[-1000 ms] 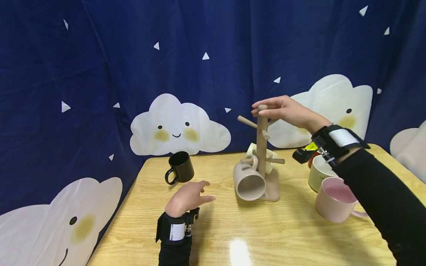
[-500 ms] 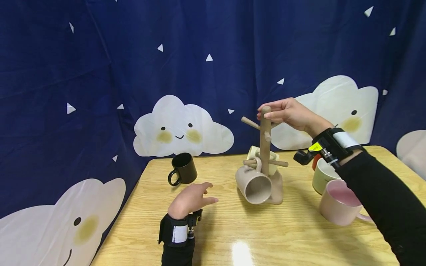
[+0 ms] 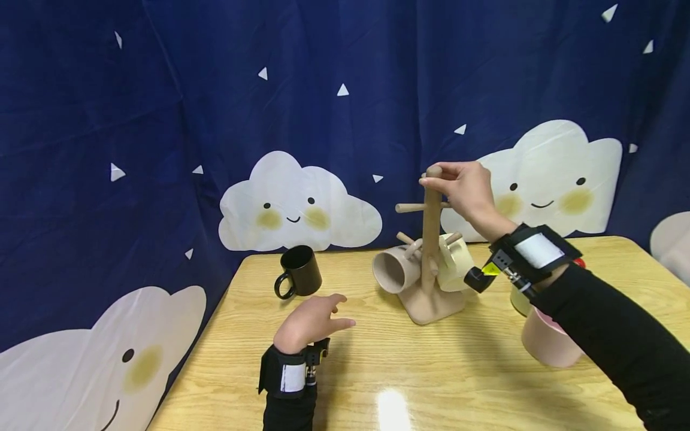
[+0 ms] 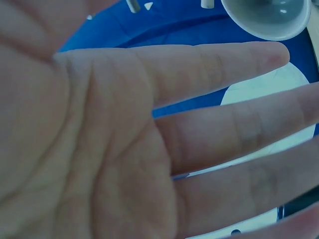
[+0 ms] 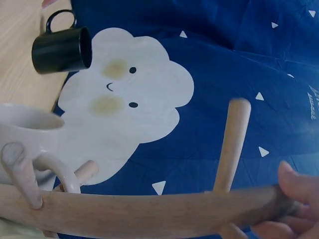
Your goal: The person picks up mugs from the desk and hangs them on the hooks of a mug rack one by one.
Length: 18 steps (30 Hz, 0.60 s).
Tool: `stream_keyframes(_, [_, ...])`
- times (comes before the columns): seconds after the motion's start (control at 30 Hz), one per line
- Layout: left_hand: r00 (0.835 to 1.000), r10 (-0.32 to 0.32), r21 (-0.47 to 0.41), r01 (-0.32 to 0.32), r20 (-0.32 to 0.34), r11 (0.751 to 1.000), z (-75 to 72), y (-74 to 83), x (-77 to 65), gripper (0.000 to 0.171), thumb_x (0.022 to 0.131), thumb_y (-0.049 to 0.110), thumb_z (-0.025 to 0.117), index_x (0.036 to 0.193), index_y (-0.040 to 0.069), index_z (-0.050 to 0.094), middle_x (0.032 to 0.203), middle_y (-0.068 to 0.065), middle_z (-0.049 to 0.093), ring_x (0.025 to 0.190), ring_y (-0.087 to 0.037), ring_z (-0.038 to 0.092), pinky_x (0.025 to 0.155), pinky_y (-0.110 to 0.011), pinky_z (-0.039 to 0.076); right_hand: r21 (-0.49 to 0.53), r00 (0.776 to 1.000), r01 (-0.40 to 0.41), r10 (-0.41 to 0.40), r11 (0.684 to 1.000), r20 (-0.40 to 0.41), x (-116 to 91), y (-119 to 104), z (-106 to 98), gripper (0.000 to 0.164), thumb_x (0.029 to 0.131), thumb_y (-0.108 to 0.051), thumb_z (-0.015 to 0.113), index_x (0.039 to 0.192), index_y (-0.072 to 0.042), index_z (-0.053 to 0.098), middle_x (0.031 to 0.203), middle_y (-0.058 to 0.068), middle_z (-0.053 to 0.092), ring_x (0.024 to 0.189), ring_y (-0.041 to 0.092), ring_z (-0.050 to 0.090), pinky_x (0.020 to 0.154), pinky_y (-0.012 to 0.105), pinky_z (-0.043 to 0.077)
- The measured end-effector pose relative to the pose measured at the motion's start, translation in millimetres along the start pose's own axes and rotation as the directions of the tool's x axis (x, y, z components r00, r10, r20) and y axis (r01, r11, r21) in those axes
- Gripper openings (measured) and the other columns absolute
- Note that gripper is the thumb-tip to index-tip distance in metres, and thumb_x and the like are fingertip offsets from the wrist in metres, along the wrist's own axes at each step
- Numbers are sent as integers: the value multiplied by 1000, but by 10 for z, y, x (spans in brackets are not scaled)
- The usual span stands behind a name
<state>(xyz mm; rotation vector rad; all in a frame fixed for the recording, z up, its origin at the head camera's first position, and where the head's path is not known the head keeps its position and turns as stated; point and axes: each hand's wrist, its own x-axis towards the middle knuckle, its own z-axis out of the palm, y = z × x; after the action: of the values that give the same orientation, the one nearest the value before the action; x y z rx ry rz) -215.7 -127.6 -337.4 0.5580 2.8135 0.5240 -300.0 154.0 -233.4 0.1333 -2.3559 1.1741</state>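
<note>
My right hand pinches the top of a wooden mug tree, thumb on the near side of the post. A beige mug hangs by its handle from a lower peg on the left, mouth toward me. On the right side a cream mug hangs from another lower peg. My left hand hovers over the table with fingers extended and holds nothing; the left wrist view shows its bare palm. Just beyond it stands a black mug, handle to the left.
Right of the mug tree, a pink mug stands partly behind my right sleeve. A pale green mug and something red are mostly hidden there. A blue curtain with cloud prints borders the wooden table.
The mug tree has turned under my right hand. The beige mug has swung from the front to the left, and the cream mug from behind to the right. My left hand keeps its pose.
</note>
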Motion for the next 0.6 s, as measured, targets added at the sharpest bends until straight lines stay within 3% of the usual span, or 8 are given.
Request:
stream_keyframes(0.13, [1000,11,2,-11,1,1000,1,16,6,52,86,35,63,128,6,52,109,-15,65,99,-27,63,82,-40,50,-54,998,37,-40,998,-41,-22,-10,-9,29,79,-25,73,100,-5,71,95,15,70,78,11,62,56,9,39])
stream_keyframes(0.3, [1000,18,-3,-18,-1,1000,-3,27,11,51,86,34,63,127,6,53,109,-15,65,99,-28,62,82,-40,50,-89,998,67,-67,994,-4,-19,-27,-42,29,81,-24,71,101,-3,70,93,18,70,84,24,63,58,15,39])
stream_keyframes(0.47, [1000,12,1,-12,-8,1000,3,27,10,51,86,35,63,127,7,53,108,-14,65,96,-26,63,80,-39,50,-98,996,41,-33,994,83,-26,-59,-102,40,83,-29,68,113,-3,64,104,19,67,97,30,62,76,33,49])
stream_keyframes(0.6, [1000,6,5,-6,-5,1000,12,15,6,52,86,35,63,127,7,52,109,-15,65,97,-27,63,80,-39,50,-76,995,34,-26,997,101,-121,-115,-247,55,82,-37,67,125,-4,56,123,17,59,115,31,55,93,44,44])
